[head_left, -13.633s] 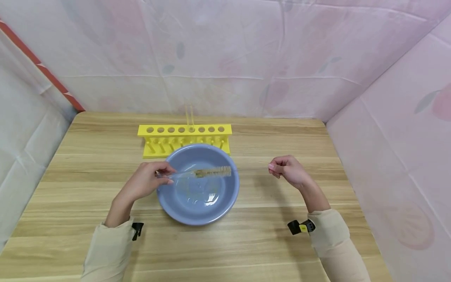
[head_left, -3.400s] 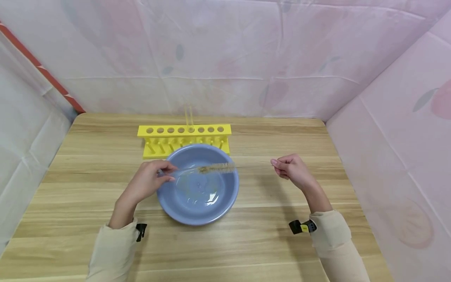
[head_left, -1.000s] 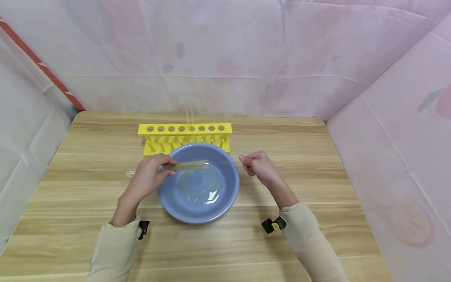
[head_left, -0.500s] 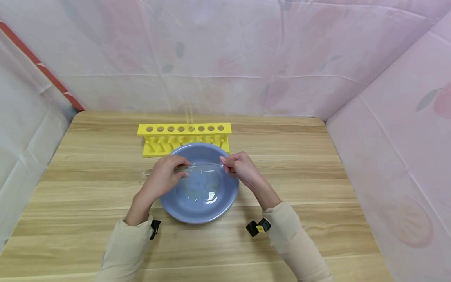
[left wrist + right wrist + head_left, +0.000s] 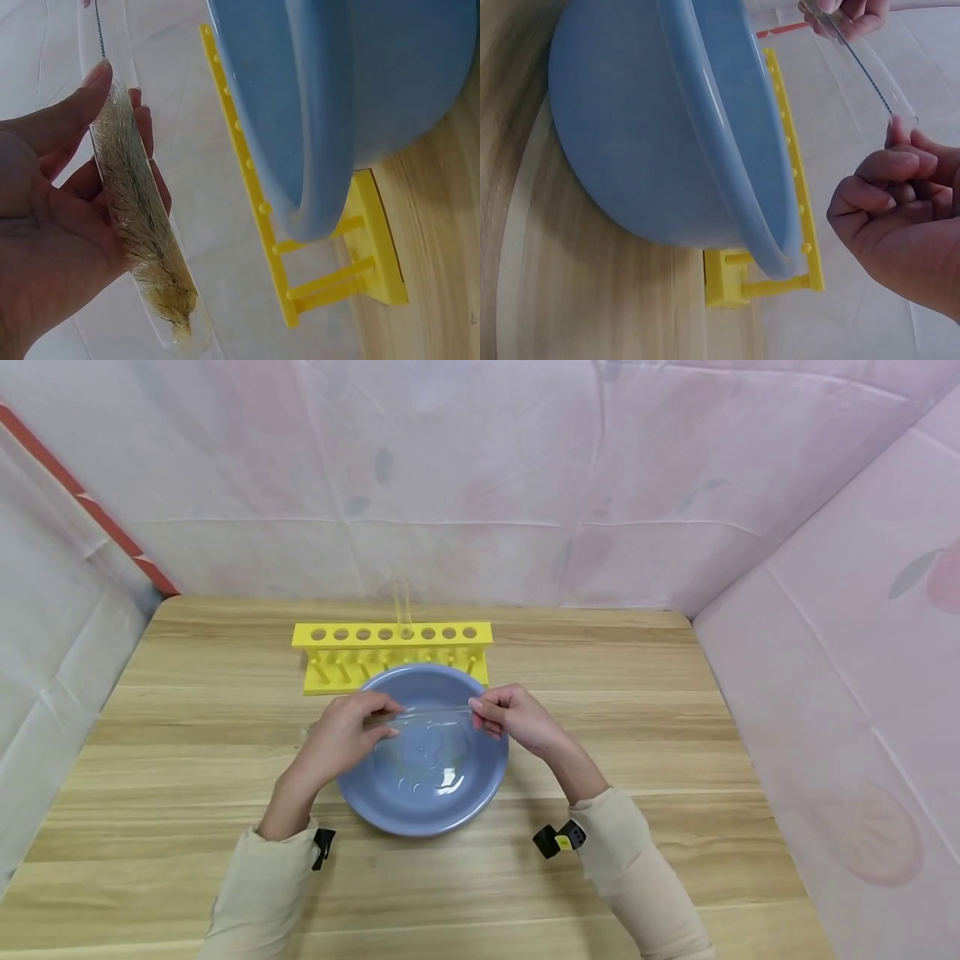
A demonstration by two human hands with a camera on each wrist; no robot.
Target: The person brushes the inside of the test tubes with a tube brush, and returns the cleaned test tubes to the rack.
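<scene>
My left hand grips a clear glass test tube, held nearly level above the blue basin. Inside the tube lies a bristled test tube brush. Its tip sits by the rounded closed end, past the heel of my left hand in the left wrist view. My right hand pinches the brush's twisted wire handle right at the tube's mouth. The fingers of the left hand hide much of the bristles in the head view. Some water shows in the basin.
Behind the basin stands a yellow test tube rack with a row of holes and pegs. One clear tube is upright in it. All of it rests on a wooden table, with patterned cloth walls around.
The brush, mostly outside the tube 3.4 s ago, has slid deep into it as my right hand moved left. Over the last half second, both hands have shifted only slightly.
</scene>
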